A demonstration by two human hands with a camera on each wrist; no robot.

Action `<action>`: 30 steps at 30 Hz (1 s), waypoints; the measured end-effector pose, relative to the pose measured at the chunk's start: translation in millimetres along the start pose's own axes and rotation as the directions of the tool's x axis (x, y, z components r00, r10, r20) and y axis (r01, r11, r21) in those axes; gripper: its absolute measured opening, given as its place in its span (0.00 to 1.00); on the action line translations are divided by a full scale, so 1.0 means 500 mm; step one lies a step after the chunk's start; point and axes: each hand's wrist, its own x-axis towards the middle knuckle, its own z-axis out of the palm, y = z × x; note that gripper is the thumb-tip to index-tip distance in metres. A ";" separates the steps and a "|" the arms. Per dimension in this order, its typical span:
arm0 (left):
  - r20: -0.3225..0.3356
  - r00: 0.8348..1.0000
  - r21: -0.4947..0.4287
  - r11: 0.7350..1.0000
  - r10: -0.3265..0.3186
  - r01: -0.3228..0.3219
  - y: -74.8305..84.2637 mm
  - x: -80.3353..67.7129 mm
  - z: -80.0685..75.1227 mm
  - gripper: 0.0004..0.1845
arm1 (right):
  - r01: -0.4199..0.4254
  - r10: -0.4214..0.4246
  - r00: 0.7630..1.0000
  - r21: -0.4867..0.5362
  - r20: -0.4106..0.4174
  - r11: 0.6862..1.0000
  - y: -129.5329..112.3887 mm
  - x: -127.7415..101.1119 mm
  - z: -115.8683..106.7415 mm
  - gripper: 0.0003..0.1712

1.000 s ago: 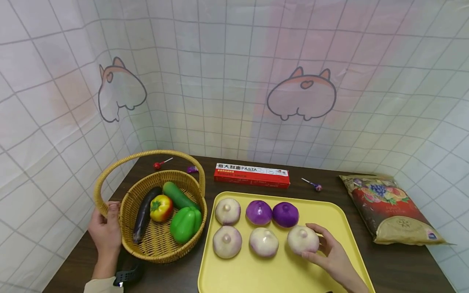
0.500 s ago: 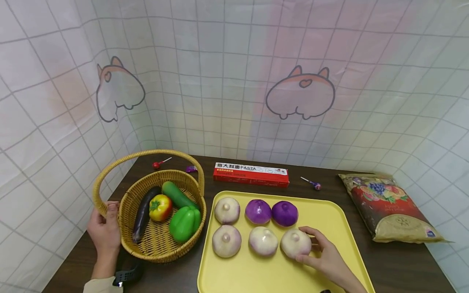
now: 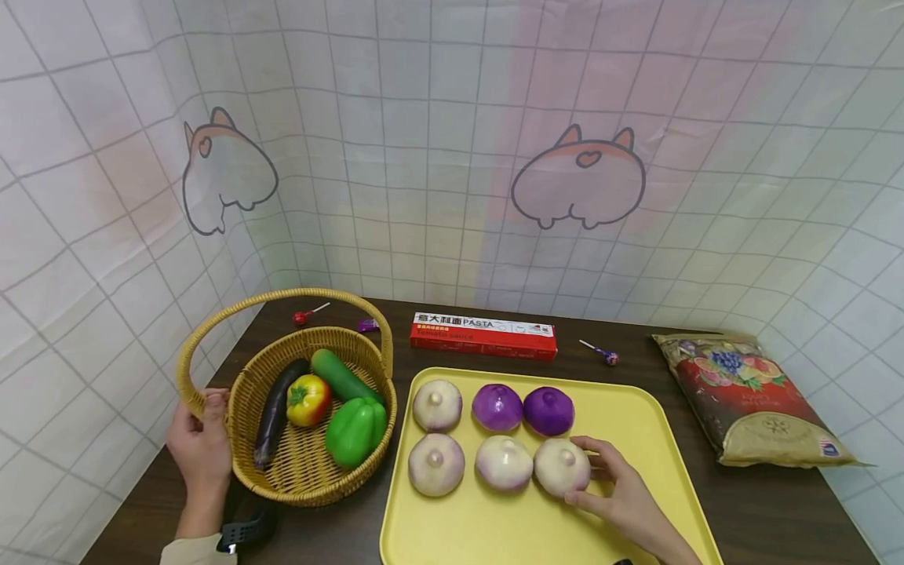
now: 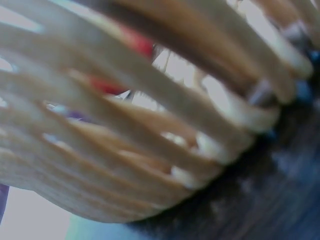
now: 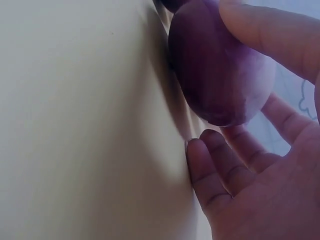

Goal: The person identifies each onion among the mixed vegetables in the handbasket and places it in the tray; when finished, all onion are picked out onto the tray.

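Observation:
In the head view my left hand [image 3: 201,443] holds the wicker basket [image 3: 311,496] at its left side, thumb against the base of the arched handle [image 3: 185,369]. Inside lie an eggplant [image 3: 278,412], a red-yellow tomato-like vegetable [image 3: 308,400], a cucumber [image 3: 346,375] and a green bell pepper [image 3: 356,431]. My right hand [image 3: 621,498] holds a white-purple onion [image 3: 562,468] between thumb and fingers, low on the yellow tray [image 3: 494,530]. That onion touches or nearly touches the white onion [image 3: 504,464] to its left. Close up, the right wrist view shows the held onion [image 5: 220,70] beside the fingers.
Other onions on the tray are two purple ones, including this purple onion [image 3: 548,411], and two pale ones at left, including this pale onion [image 3: 436,464]. Behind are a red pasta box [image 3: 483,337] and lollipops, one a purple lollipop [image 3: 609,358]. A candy bag [image 3: 763,400] lies right.
My right hand has moved left with the onion, bringing it up against the row's middle onion, which has shifted slightly. My left hand and the basket stay put.

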 end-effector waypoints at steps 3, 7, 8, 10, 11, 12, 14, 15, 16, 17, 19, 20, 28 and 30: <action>0.004 1.000 0.005 1.000 0.000 0.000 -0.001 0.002 -0.003 0.17 | -0.002 0.003 1.000 -0.007 0.015 1.000 0.000 0.000 0.005 0.41; -0.002 1.000 0.018 1.000 -0.002 0.002 0.002 0.003 -0.003 0.17 | 0.015 -0.015 1.000 -0.021 0.017 1.000 -0.002 0.002 0.010 0.41; -0.002 1.000 0.017 1.000 -0.002 0.002 0.003 0.003 -0.003 0.17 | 0.020 -0.020 1.000 -0.022 0.015 1.000 -0.003 0.002 0.011 0.41; -0.006 1.000 0.020 1.000 -0.003 0.003 0.003 0.003 -0.002 0.17 | 0.030 -0.030 1.000 -0.023 0.009 0.999 -0.003 0.003 0.012 0.41; -0.006 1.000 0.020 1.000 -0.002 0.002 0.003 0.003 -0.002 0.17 | 0.034 -0.034 0.999 -0.023 0.007 0.999 -0.004 0.003 0.012 0.41; -0.008 1.000 0.019 1.000 -0.003 0.003 0.003 0.003 -0.001 0.16 | 0.039 -0.038 0.999 -0.024 0.008 0.999 -0.004 0.004 0.013 0.41; -0.007 1.000 0.015 1.000 -0.003 0.003 0.001 0.004 -0.001 0.16 | 0.048 -0.047 0.999 -0.026 0.010 0.999 -0.004 0.005 0.013 0.41; -0.006 1.000 0.015 1.000 -0.003 0.003 0.000 0.004 -0.001 0.16 | 0.053 -0.053 0.999 -0.026 0.011 0.998 -0.005 0.005 0.014 0.41; -0.002 1.000 0.016 1.000 -0.002 0.003 -0.001 0.004 -0.001 0.16 | 0.059 -0.059 0.998 -0.029 0.012 0.998 -0.005 0.006 0.014 0.42; 0.000 1.000 0.016 1.000 -0.001 0.001 -0.001 0.005 -0.001 0.16 | 0.067 -0.067 0.998 -0.030 0.010 0.997 -0.005 0.006 0.014 0.42; 0.000 1.000 0.025 1.000 0.000 0.000 -0.003 0.006 -0.001 0.16 | 0.085 -0.085 0.996 -0.032 0.005 0.996 -0.005 0.005 0.014 0.42; 0.000 1.000 0.035 0.999 0.000 0.000 -0.002 0.006 -0.001 0.16 | 0.094 -0.094 0.996 -0.029 0.002 0.995 -0.005 0.005 0.013 0.42; -0.039 0.993 0.095 0.989 -0.112 0.115 0.045 -0.005 -0.016 0.15 | 0.099 -0.097 0.995 0.040 -0.032 0.994 -0.017 0.003 -0.010 0.31; -0.088 0.991 0.027 0.994 -0.099 0.102 0.072 -0.006 -0.021 0.18 | 0.093 -0.091 0.993 0.020 -0.082 0.996 -0.024 0.002 -0.021 0.28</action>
